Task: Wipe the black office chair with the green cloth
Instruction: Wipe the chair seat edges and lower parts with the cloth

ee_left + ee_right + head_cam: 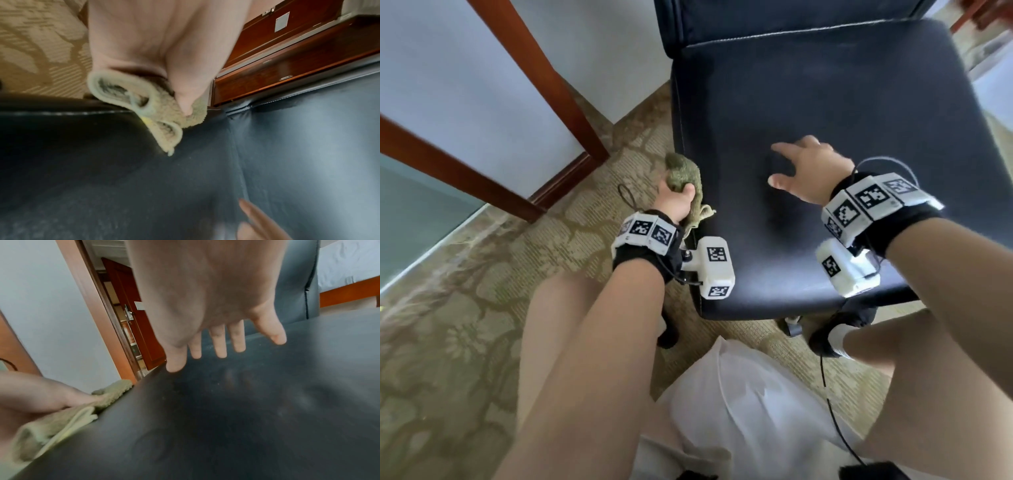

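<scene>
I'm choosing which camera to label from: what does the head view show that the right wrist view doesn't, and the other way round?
Only the head view shows the patterned carpet, the person's legs, both wrist bands and the chair's whole seat front edge.

Only the right wrist view shows the open brown door with its lock, and the right hand's spread fingers from beneath, above the seat.

Both show the left hand gripping the green cloth at the left edge of the black office chair, and the right hand open, holding nothing.
</scene>
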Tool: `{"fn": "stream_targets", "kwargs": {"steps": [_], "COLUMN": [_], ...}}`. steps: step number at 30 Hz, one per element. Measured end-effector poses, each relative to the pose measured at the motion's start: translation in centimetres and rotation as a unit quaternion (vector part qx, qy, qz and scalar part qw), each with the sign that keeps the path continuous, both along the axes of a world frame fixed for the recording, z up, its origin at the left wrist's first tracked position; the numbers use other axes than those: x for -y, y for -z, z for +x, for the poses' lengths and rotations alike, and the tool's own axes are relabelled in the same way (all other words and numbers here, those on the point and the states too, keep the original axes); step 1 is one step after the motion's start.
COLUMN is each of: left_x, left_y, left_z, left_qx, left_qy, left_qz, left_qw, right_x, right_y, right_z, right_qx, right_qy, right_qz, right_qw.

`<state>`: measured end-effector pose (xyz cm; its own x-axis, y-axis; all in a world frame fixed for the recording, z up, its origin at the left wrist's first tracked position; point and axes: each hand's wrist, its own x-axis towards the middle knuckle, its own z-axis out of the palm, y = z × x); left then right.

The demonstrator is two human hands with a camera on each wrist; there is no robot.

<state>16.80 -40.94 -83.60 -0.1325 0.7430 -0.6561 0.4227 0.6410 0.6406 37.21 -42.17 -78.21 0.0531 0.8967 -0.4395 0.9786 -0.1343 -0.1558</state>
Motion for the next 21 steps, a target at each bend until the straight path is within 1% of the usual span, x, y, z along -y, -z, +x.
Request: {"fn": "stream_targets", "kwargs": {"steps": [2, 3, 5, 7, 9, 13, 16, 21], "left_x": [-0.2, -0.2, -0.4, -0.5, -0.7, -1.9, -2.7, -3.0], "left_y": [0.0, -0.3, -0.5, -0.1, -0.4, -0.9, -1.4, -1.2], "left_z": [0.0, 0.0, -0.3, -0.4, -0.3, 0.0, 0.4, 0.8], "left_qx": [0.04, 0.042, 0.026, 0.002, -0.002, 0.007, 0.016, 0.002], "left_qy": [-0.027, -0.023, -0.014, -0.01, -0.014, -0.017, -0.026, -0.024], "left_qz": [-0.004, -0.003, 0.0, 0.015, 0.033, 0.043, 0.064, 0.074], "left_qw": [0.999, 0.999, 1.0, 1.0, 0.999, 0.999, 0.997, 0.997], "right_x": [-1.7, -2.3, -2.7, -2.4, -2.1, -2.1, -1.9, -0.9], "right_y": [0.4, 0.7, 1.5, 2.5, 3.0, 3.0, 3.0, 2.8], "right_z": [-0.8, -1.4, -2.7, -3.3, -3.1, -2.4, -2.0, -1.1], "right_qx": [-0.009, -0.016, -0.007, 0.032, 0.054, 0.069, 0.077, 0.077], "right_qy": [0.017, 0.017, 0.004, -0.021, -0.041, -0.083, -0.098, -0.124], "right_qz": [0.0, -0.016, -0.057, -0.07, -0.062, -0.071, -0.074, -0.077], "right_qw": [1.0, 1.0, 0.998, 0.997, 0.996, 0.992, 0.989, 0.986]}}
